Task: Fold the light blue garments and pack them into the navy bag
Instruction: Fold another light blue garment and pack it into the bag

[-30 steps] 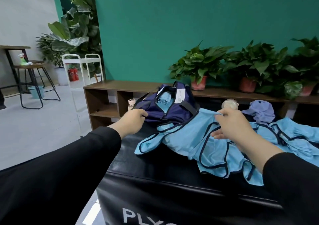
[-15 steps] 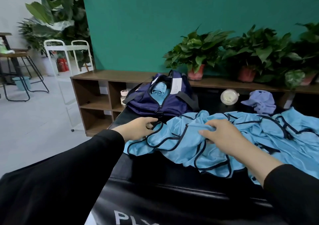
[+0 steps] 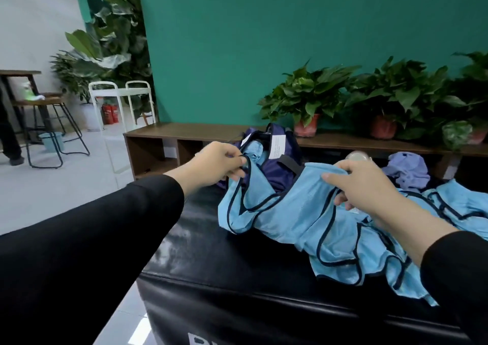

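Black padded bench [image 3: 211, 270] in a teal-walled room w/ a wood shelf [image 3: 184, 130] behind. 3 potted plants on the shelf, 1 navy bag [image 3: 277, 170] at the bench's far edge, open, blue cloth inside. Left hand [image 3: 217, 163] pinches a vest [image 3: 290, 212] strap; right hand [image 3: 367, 186] grips its other shoulder. More vests [image 3: 454, 204] heaped on the right. Bench's left part bare.

Teal wall [image 3: 264, 40] (potted plants [image 3: 306, 98] below)
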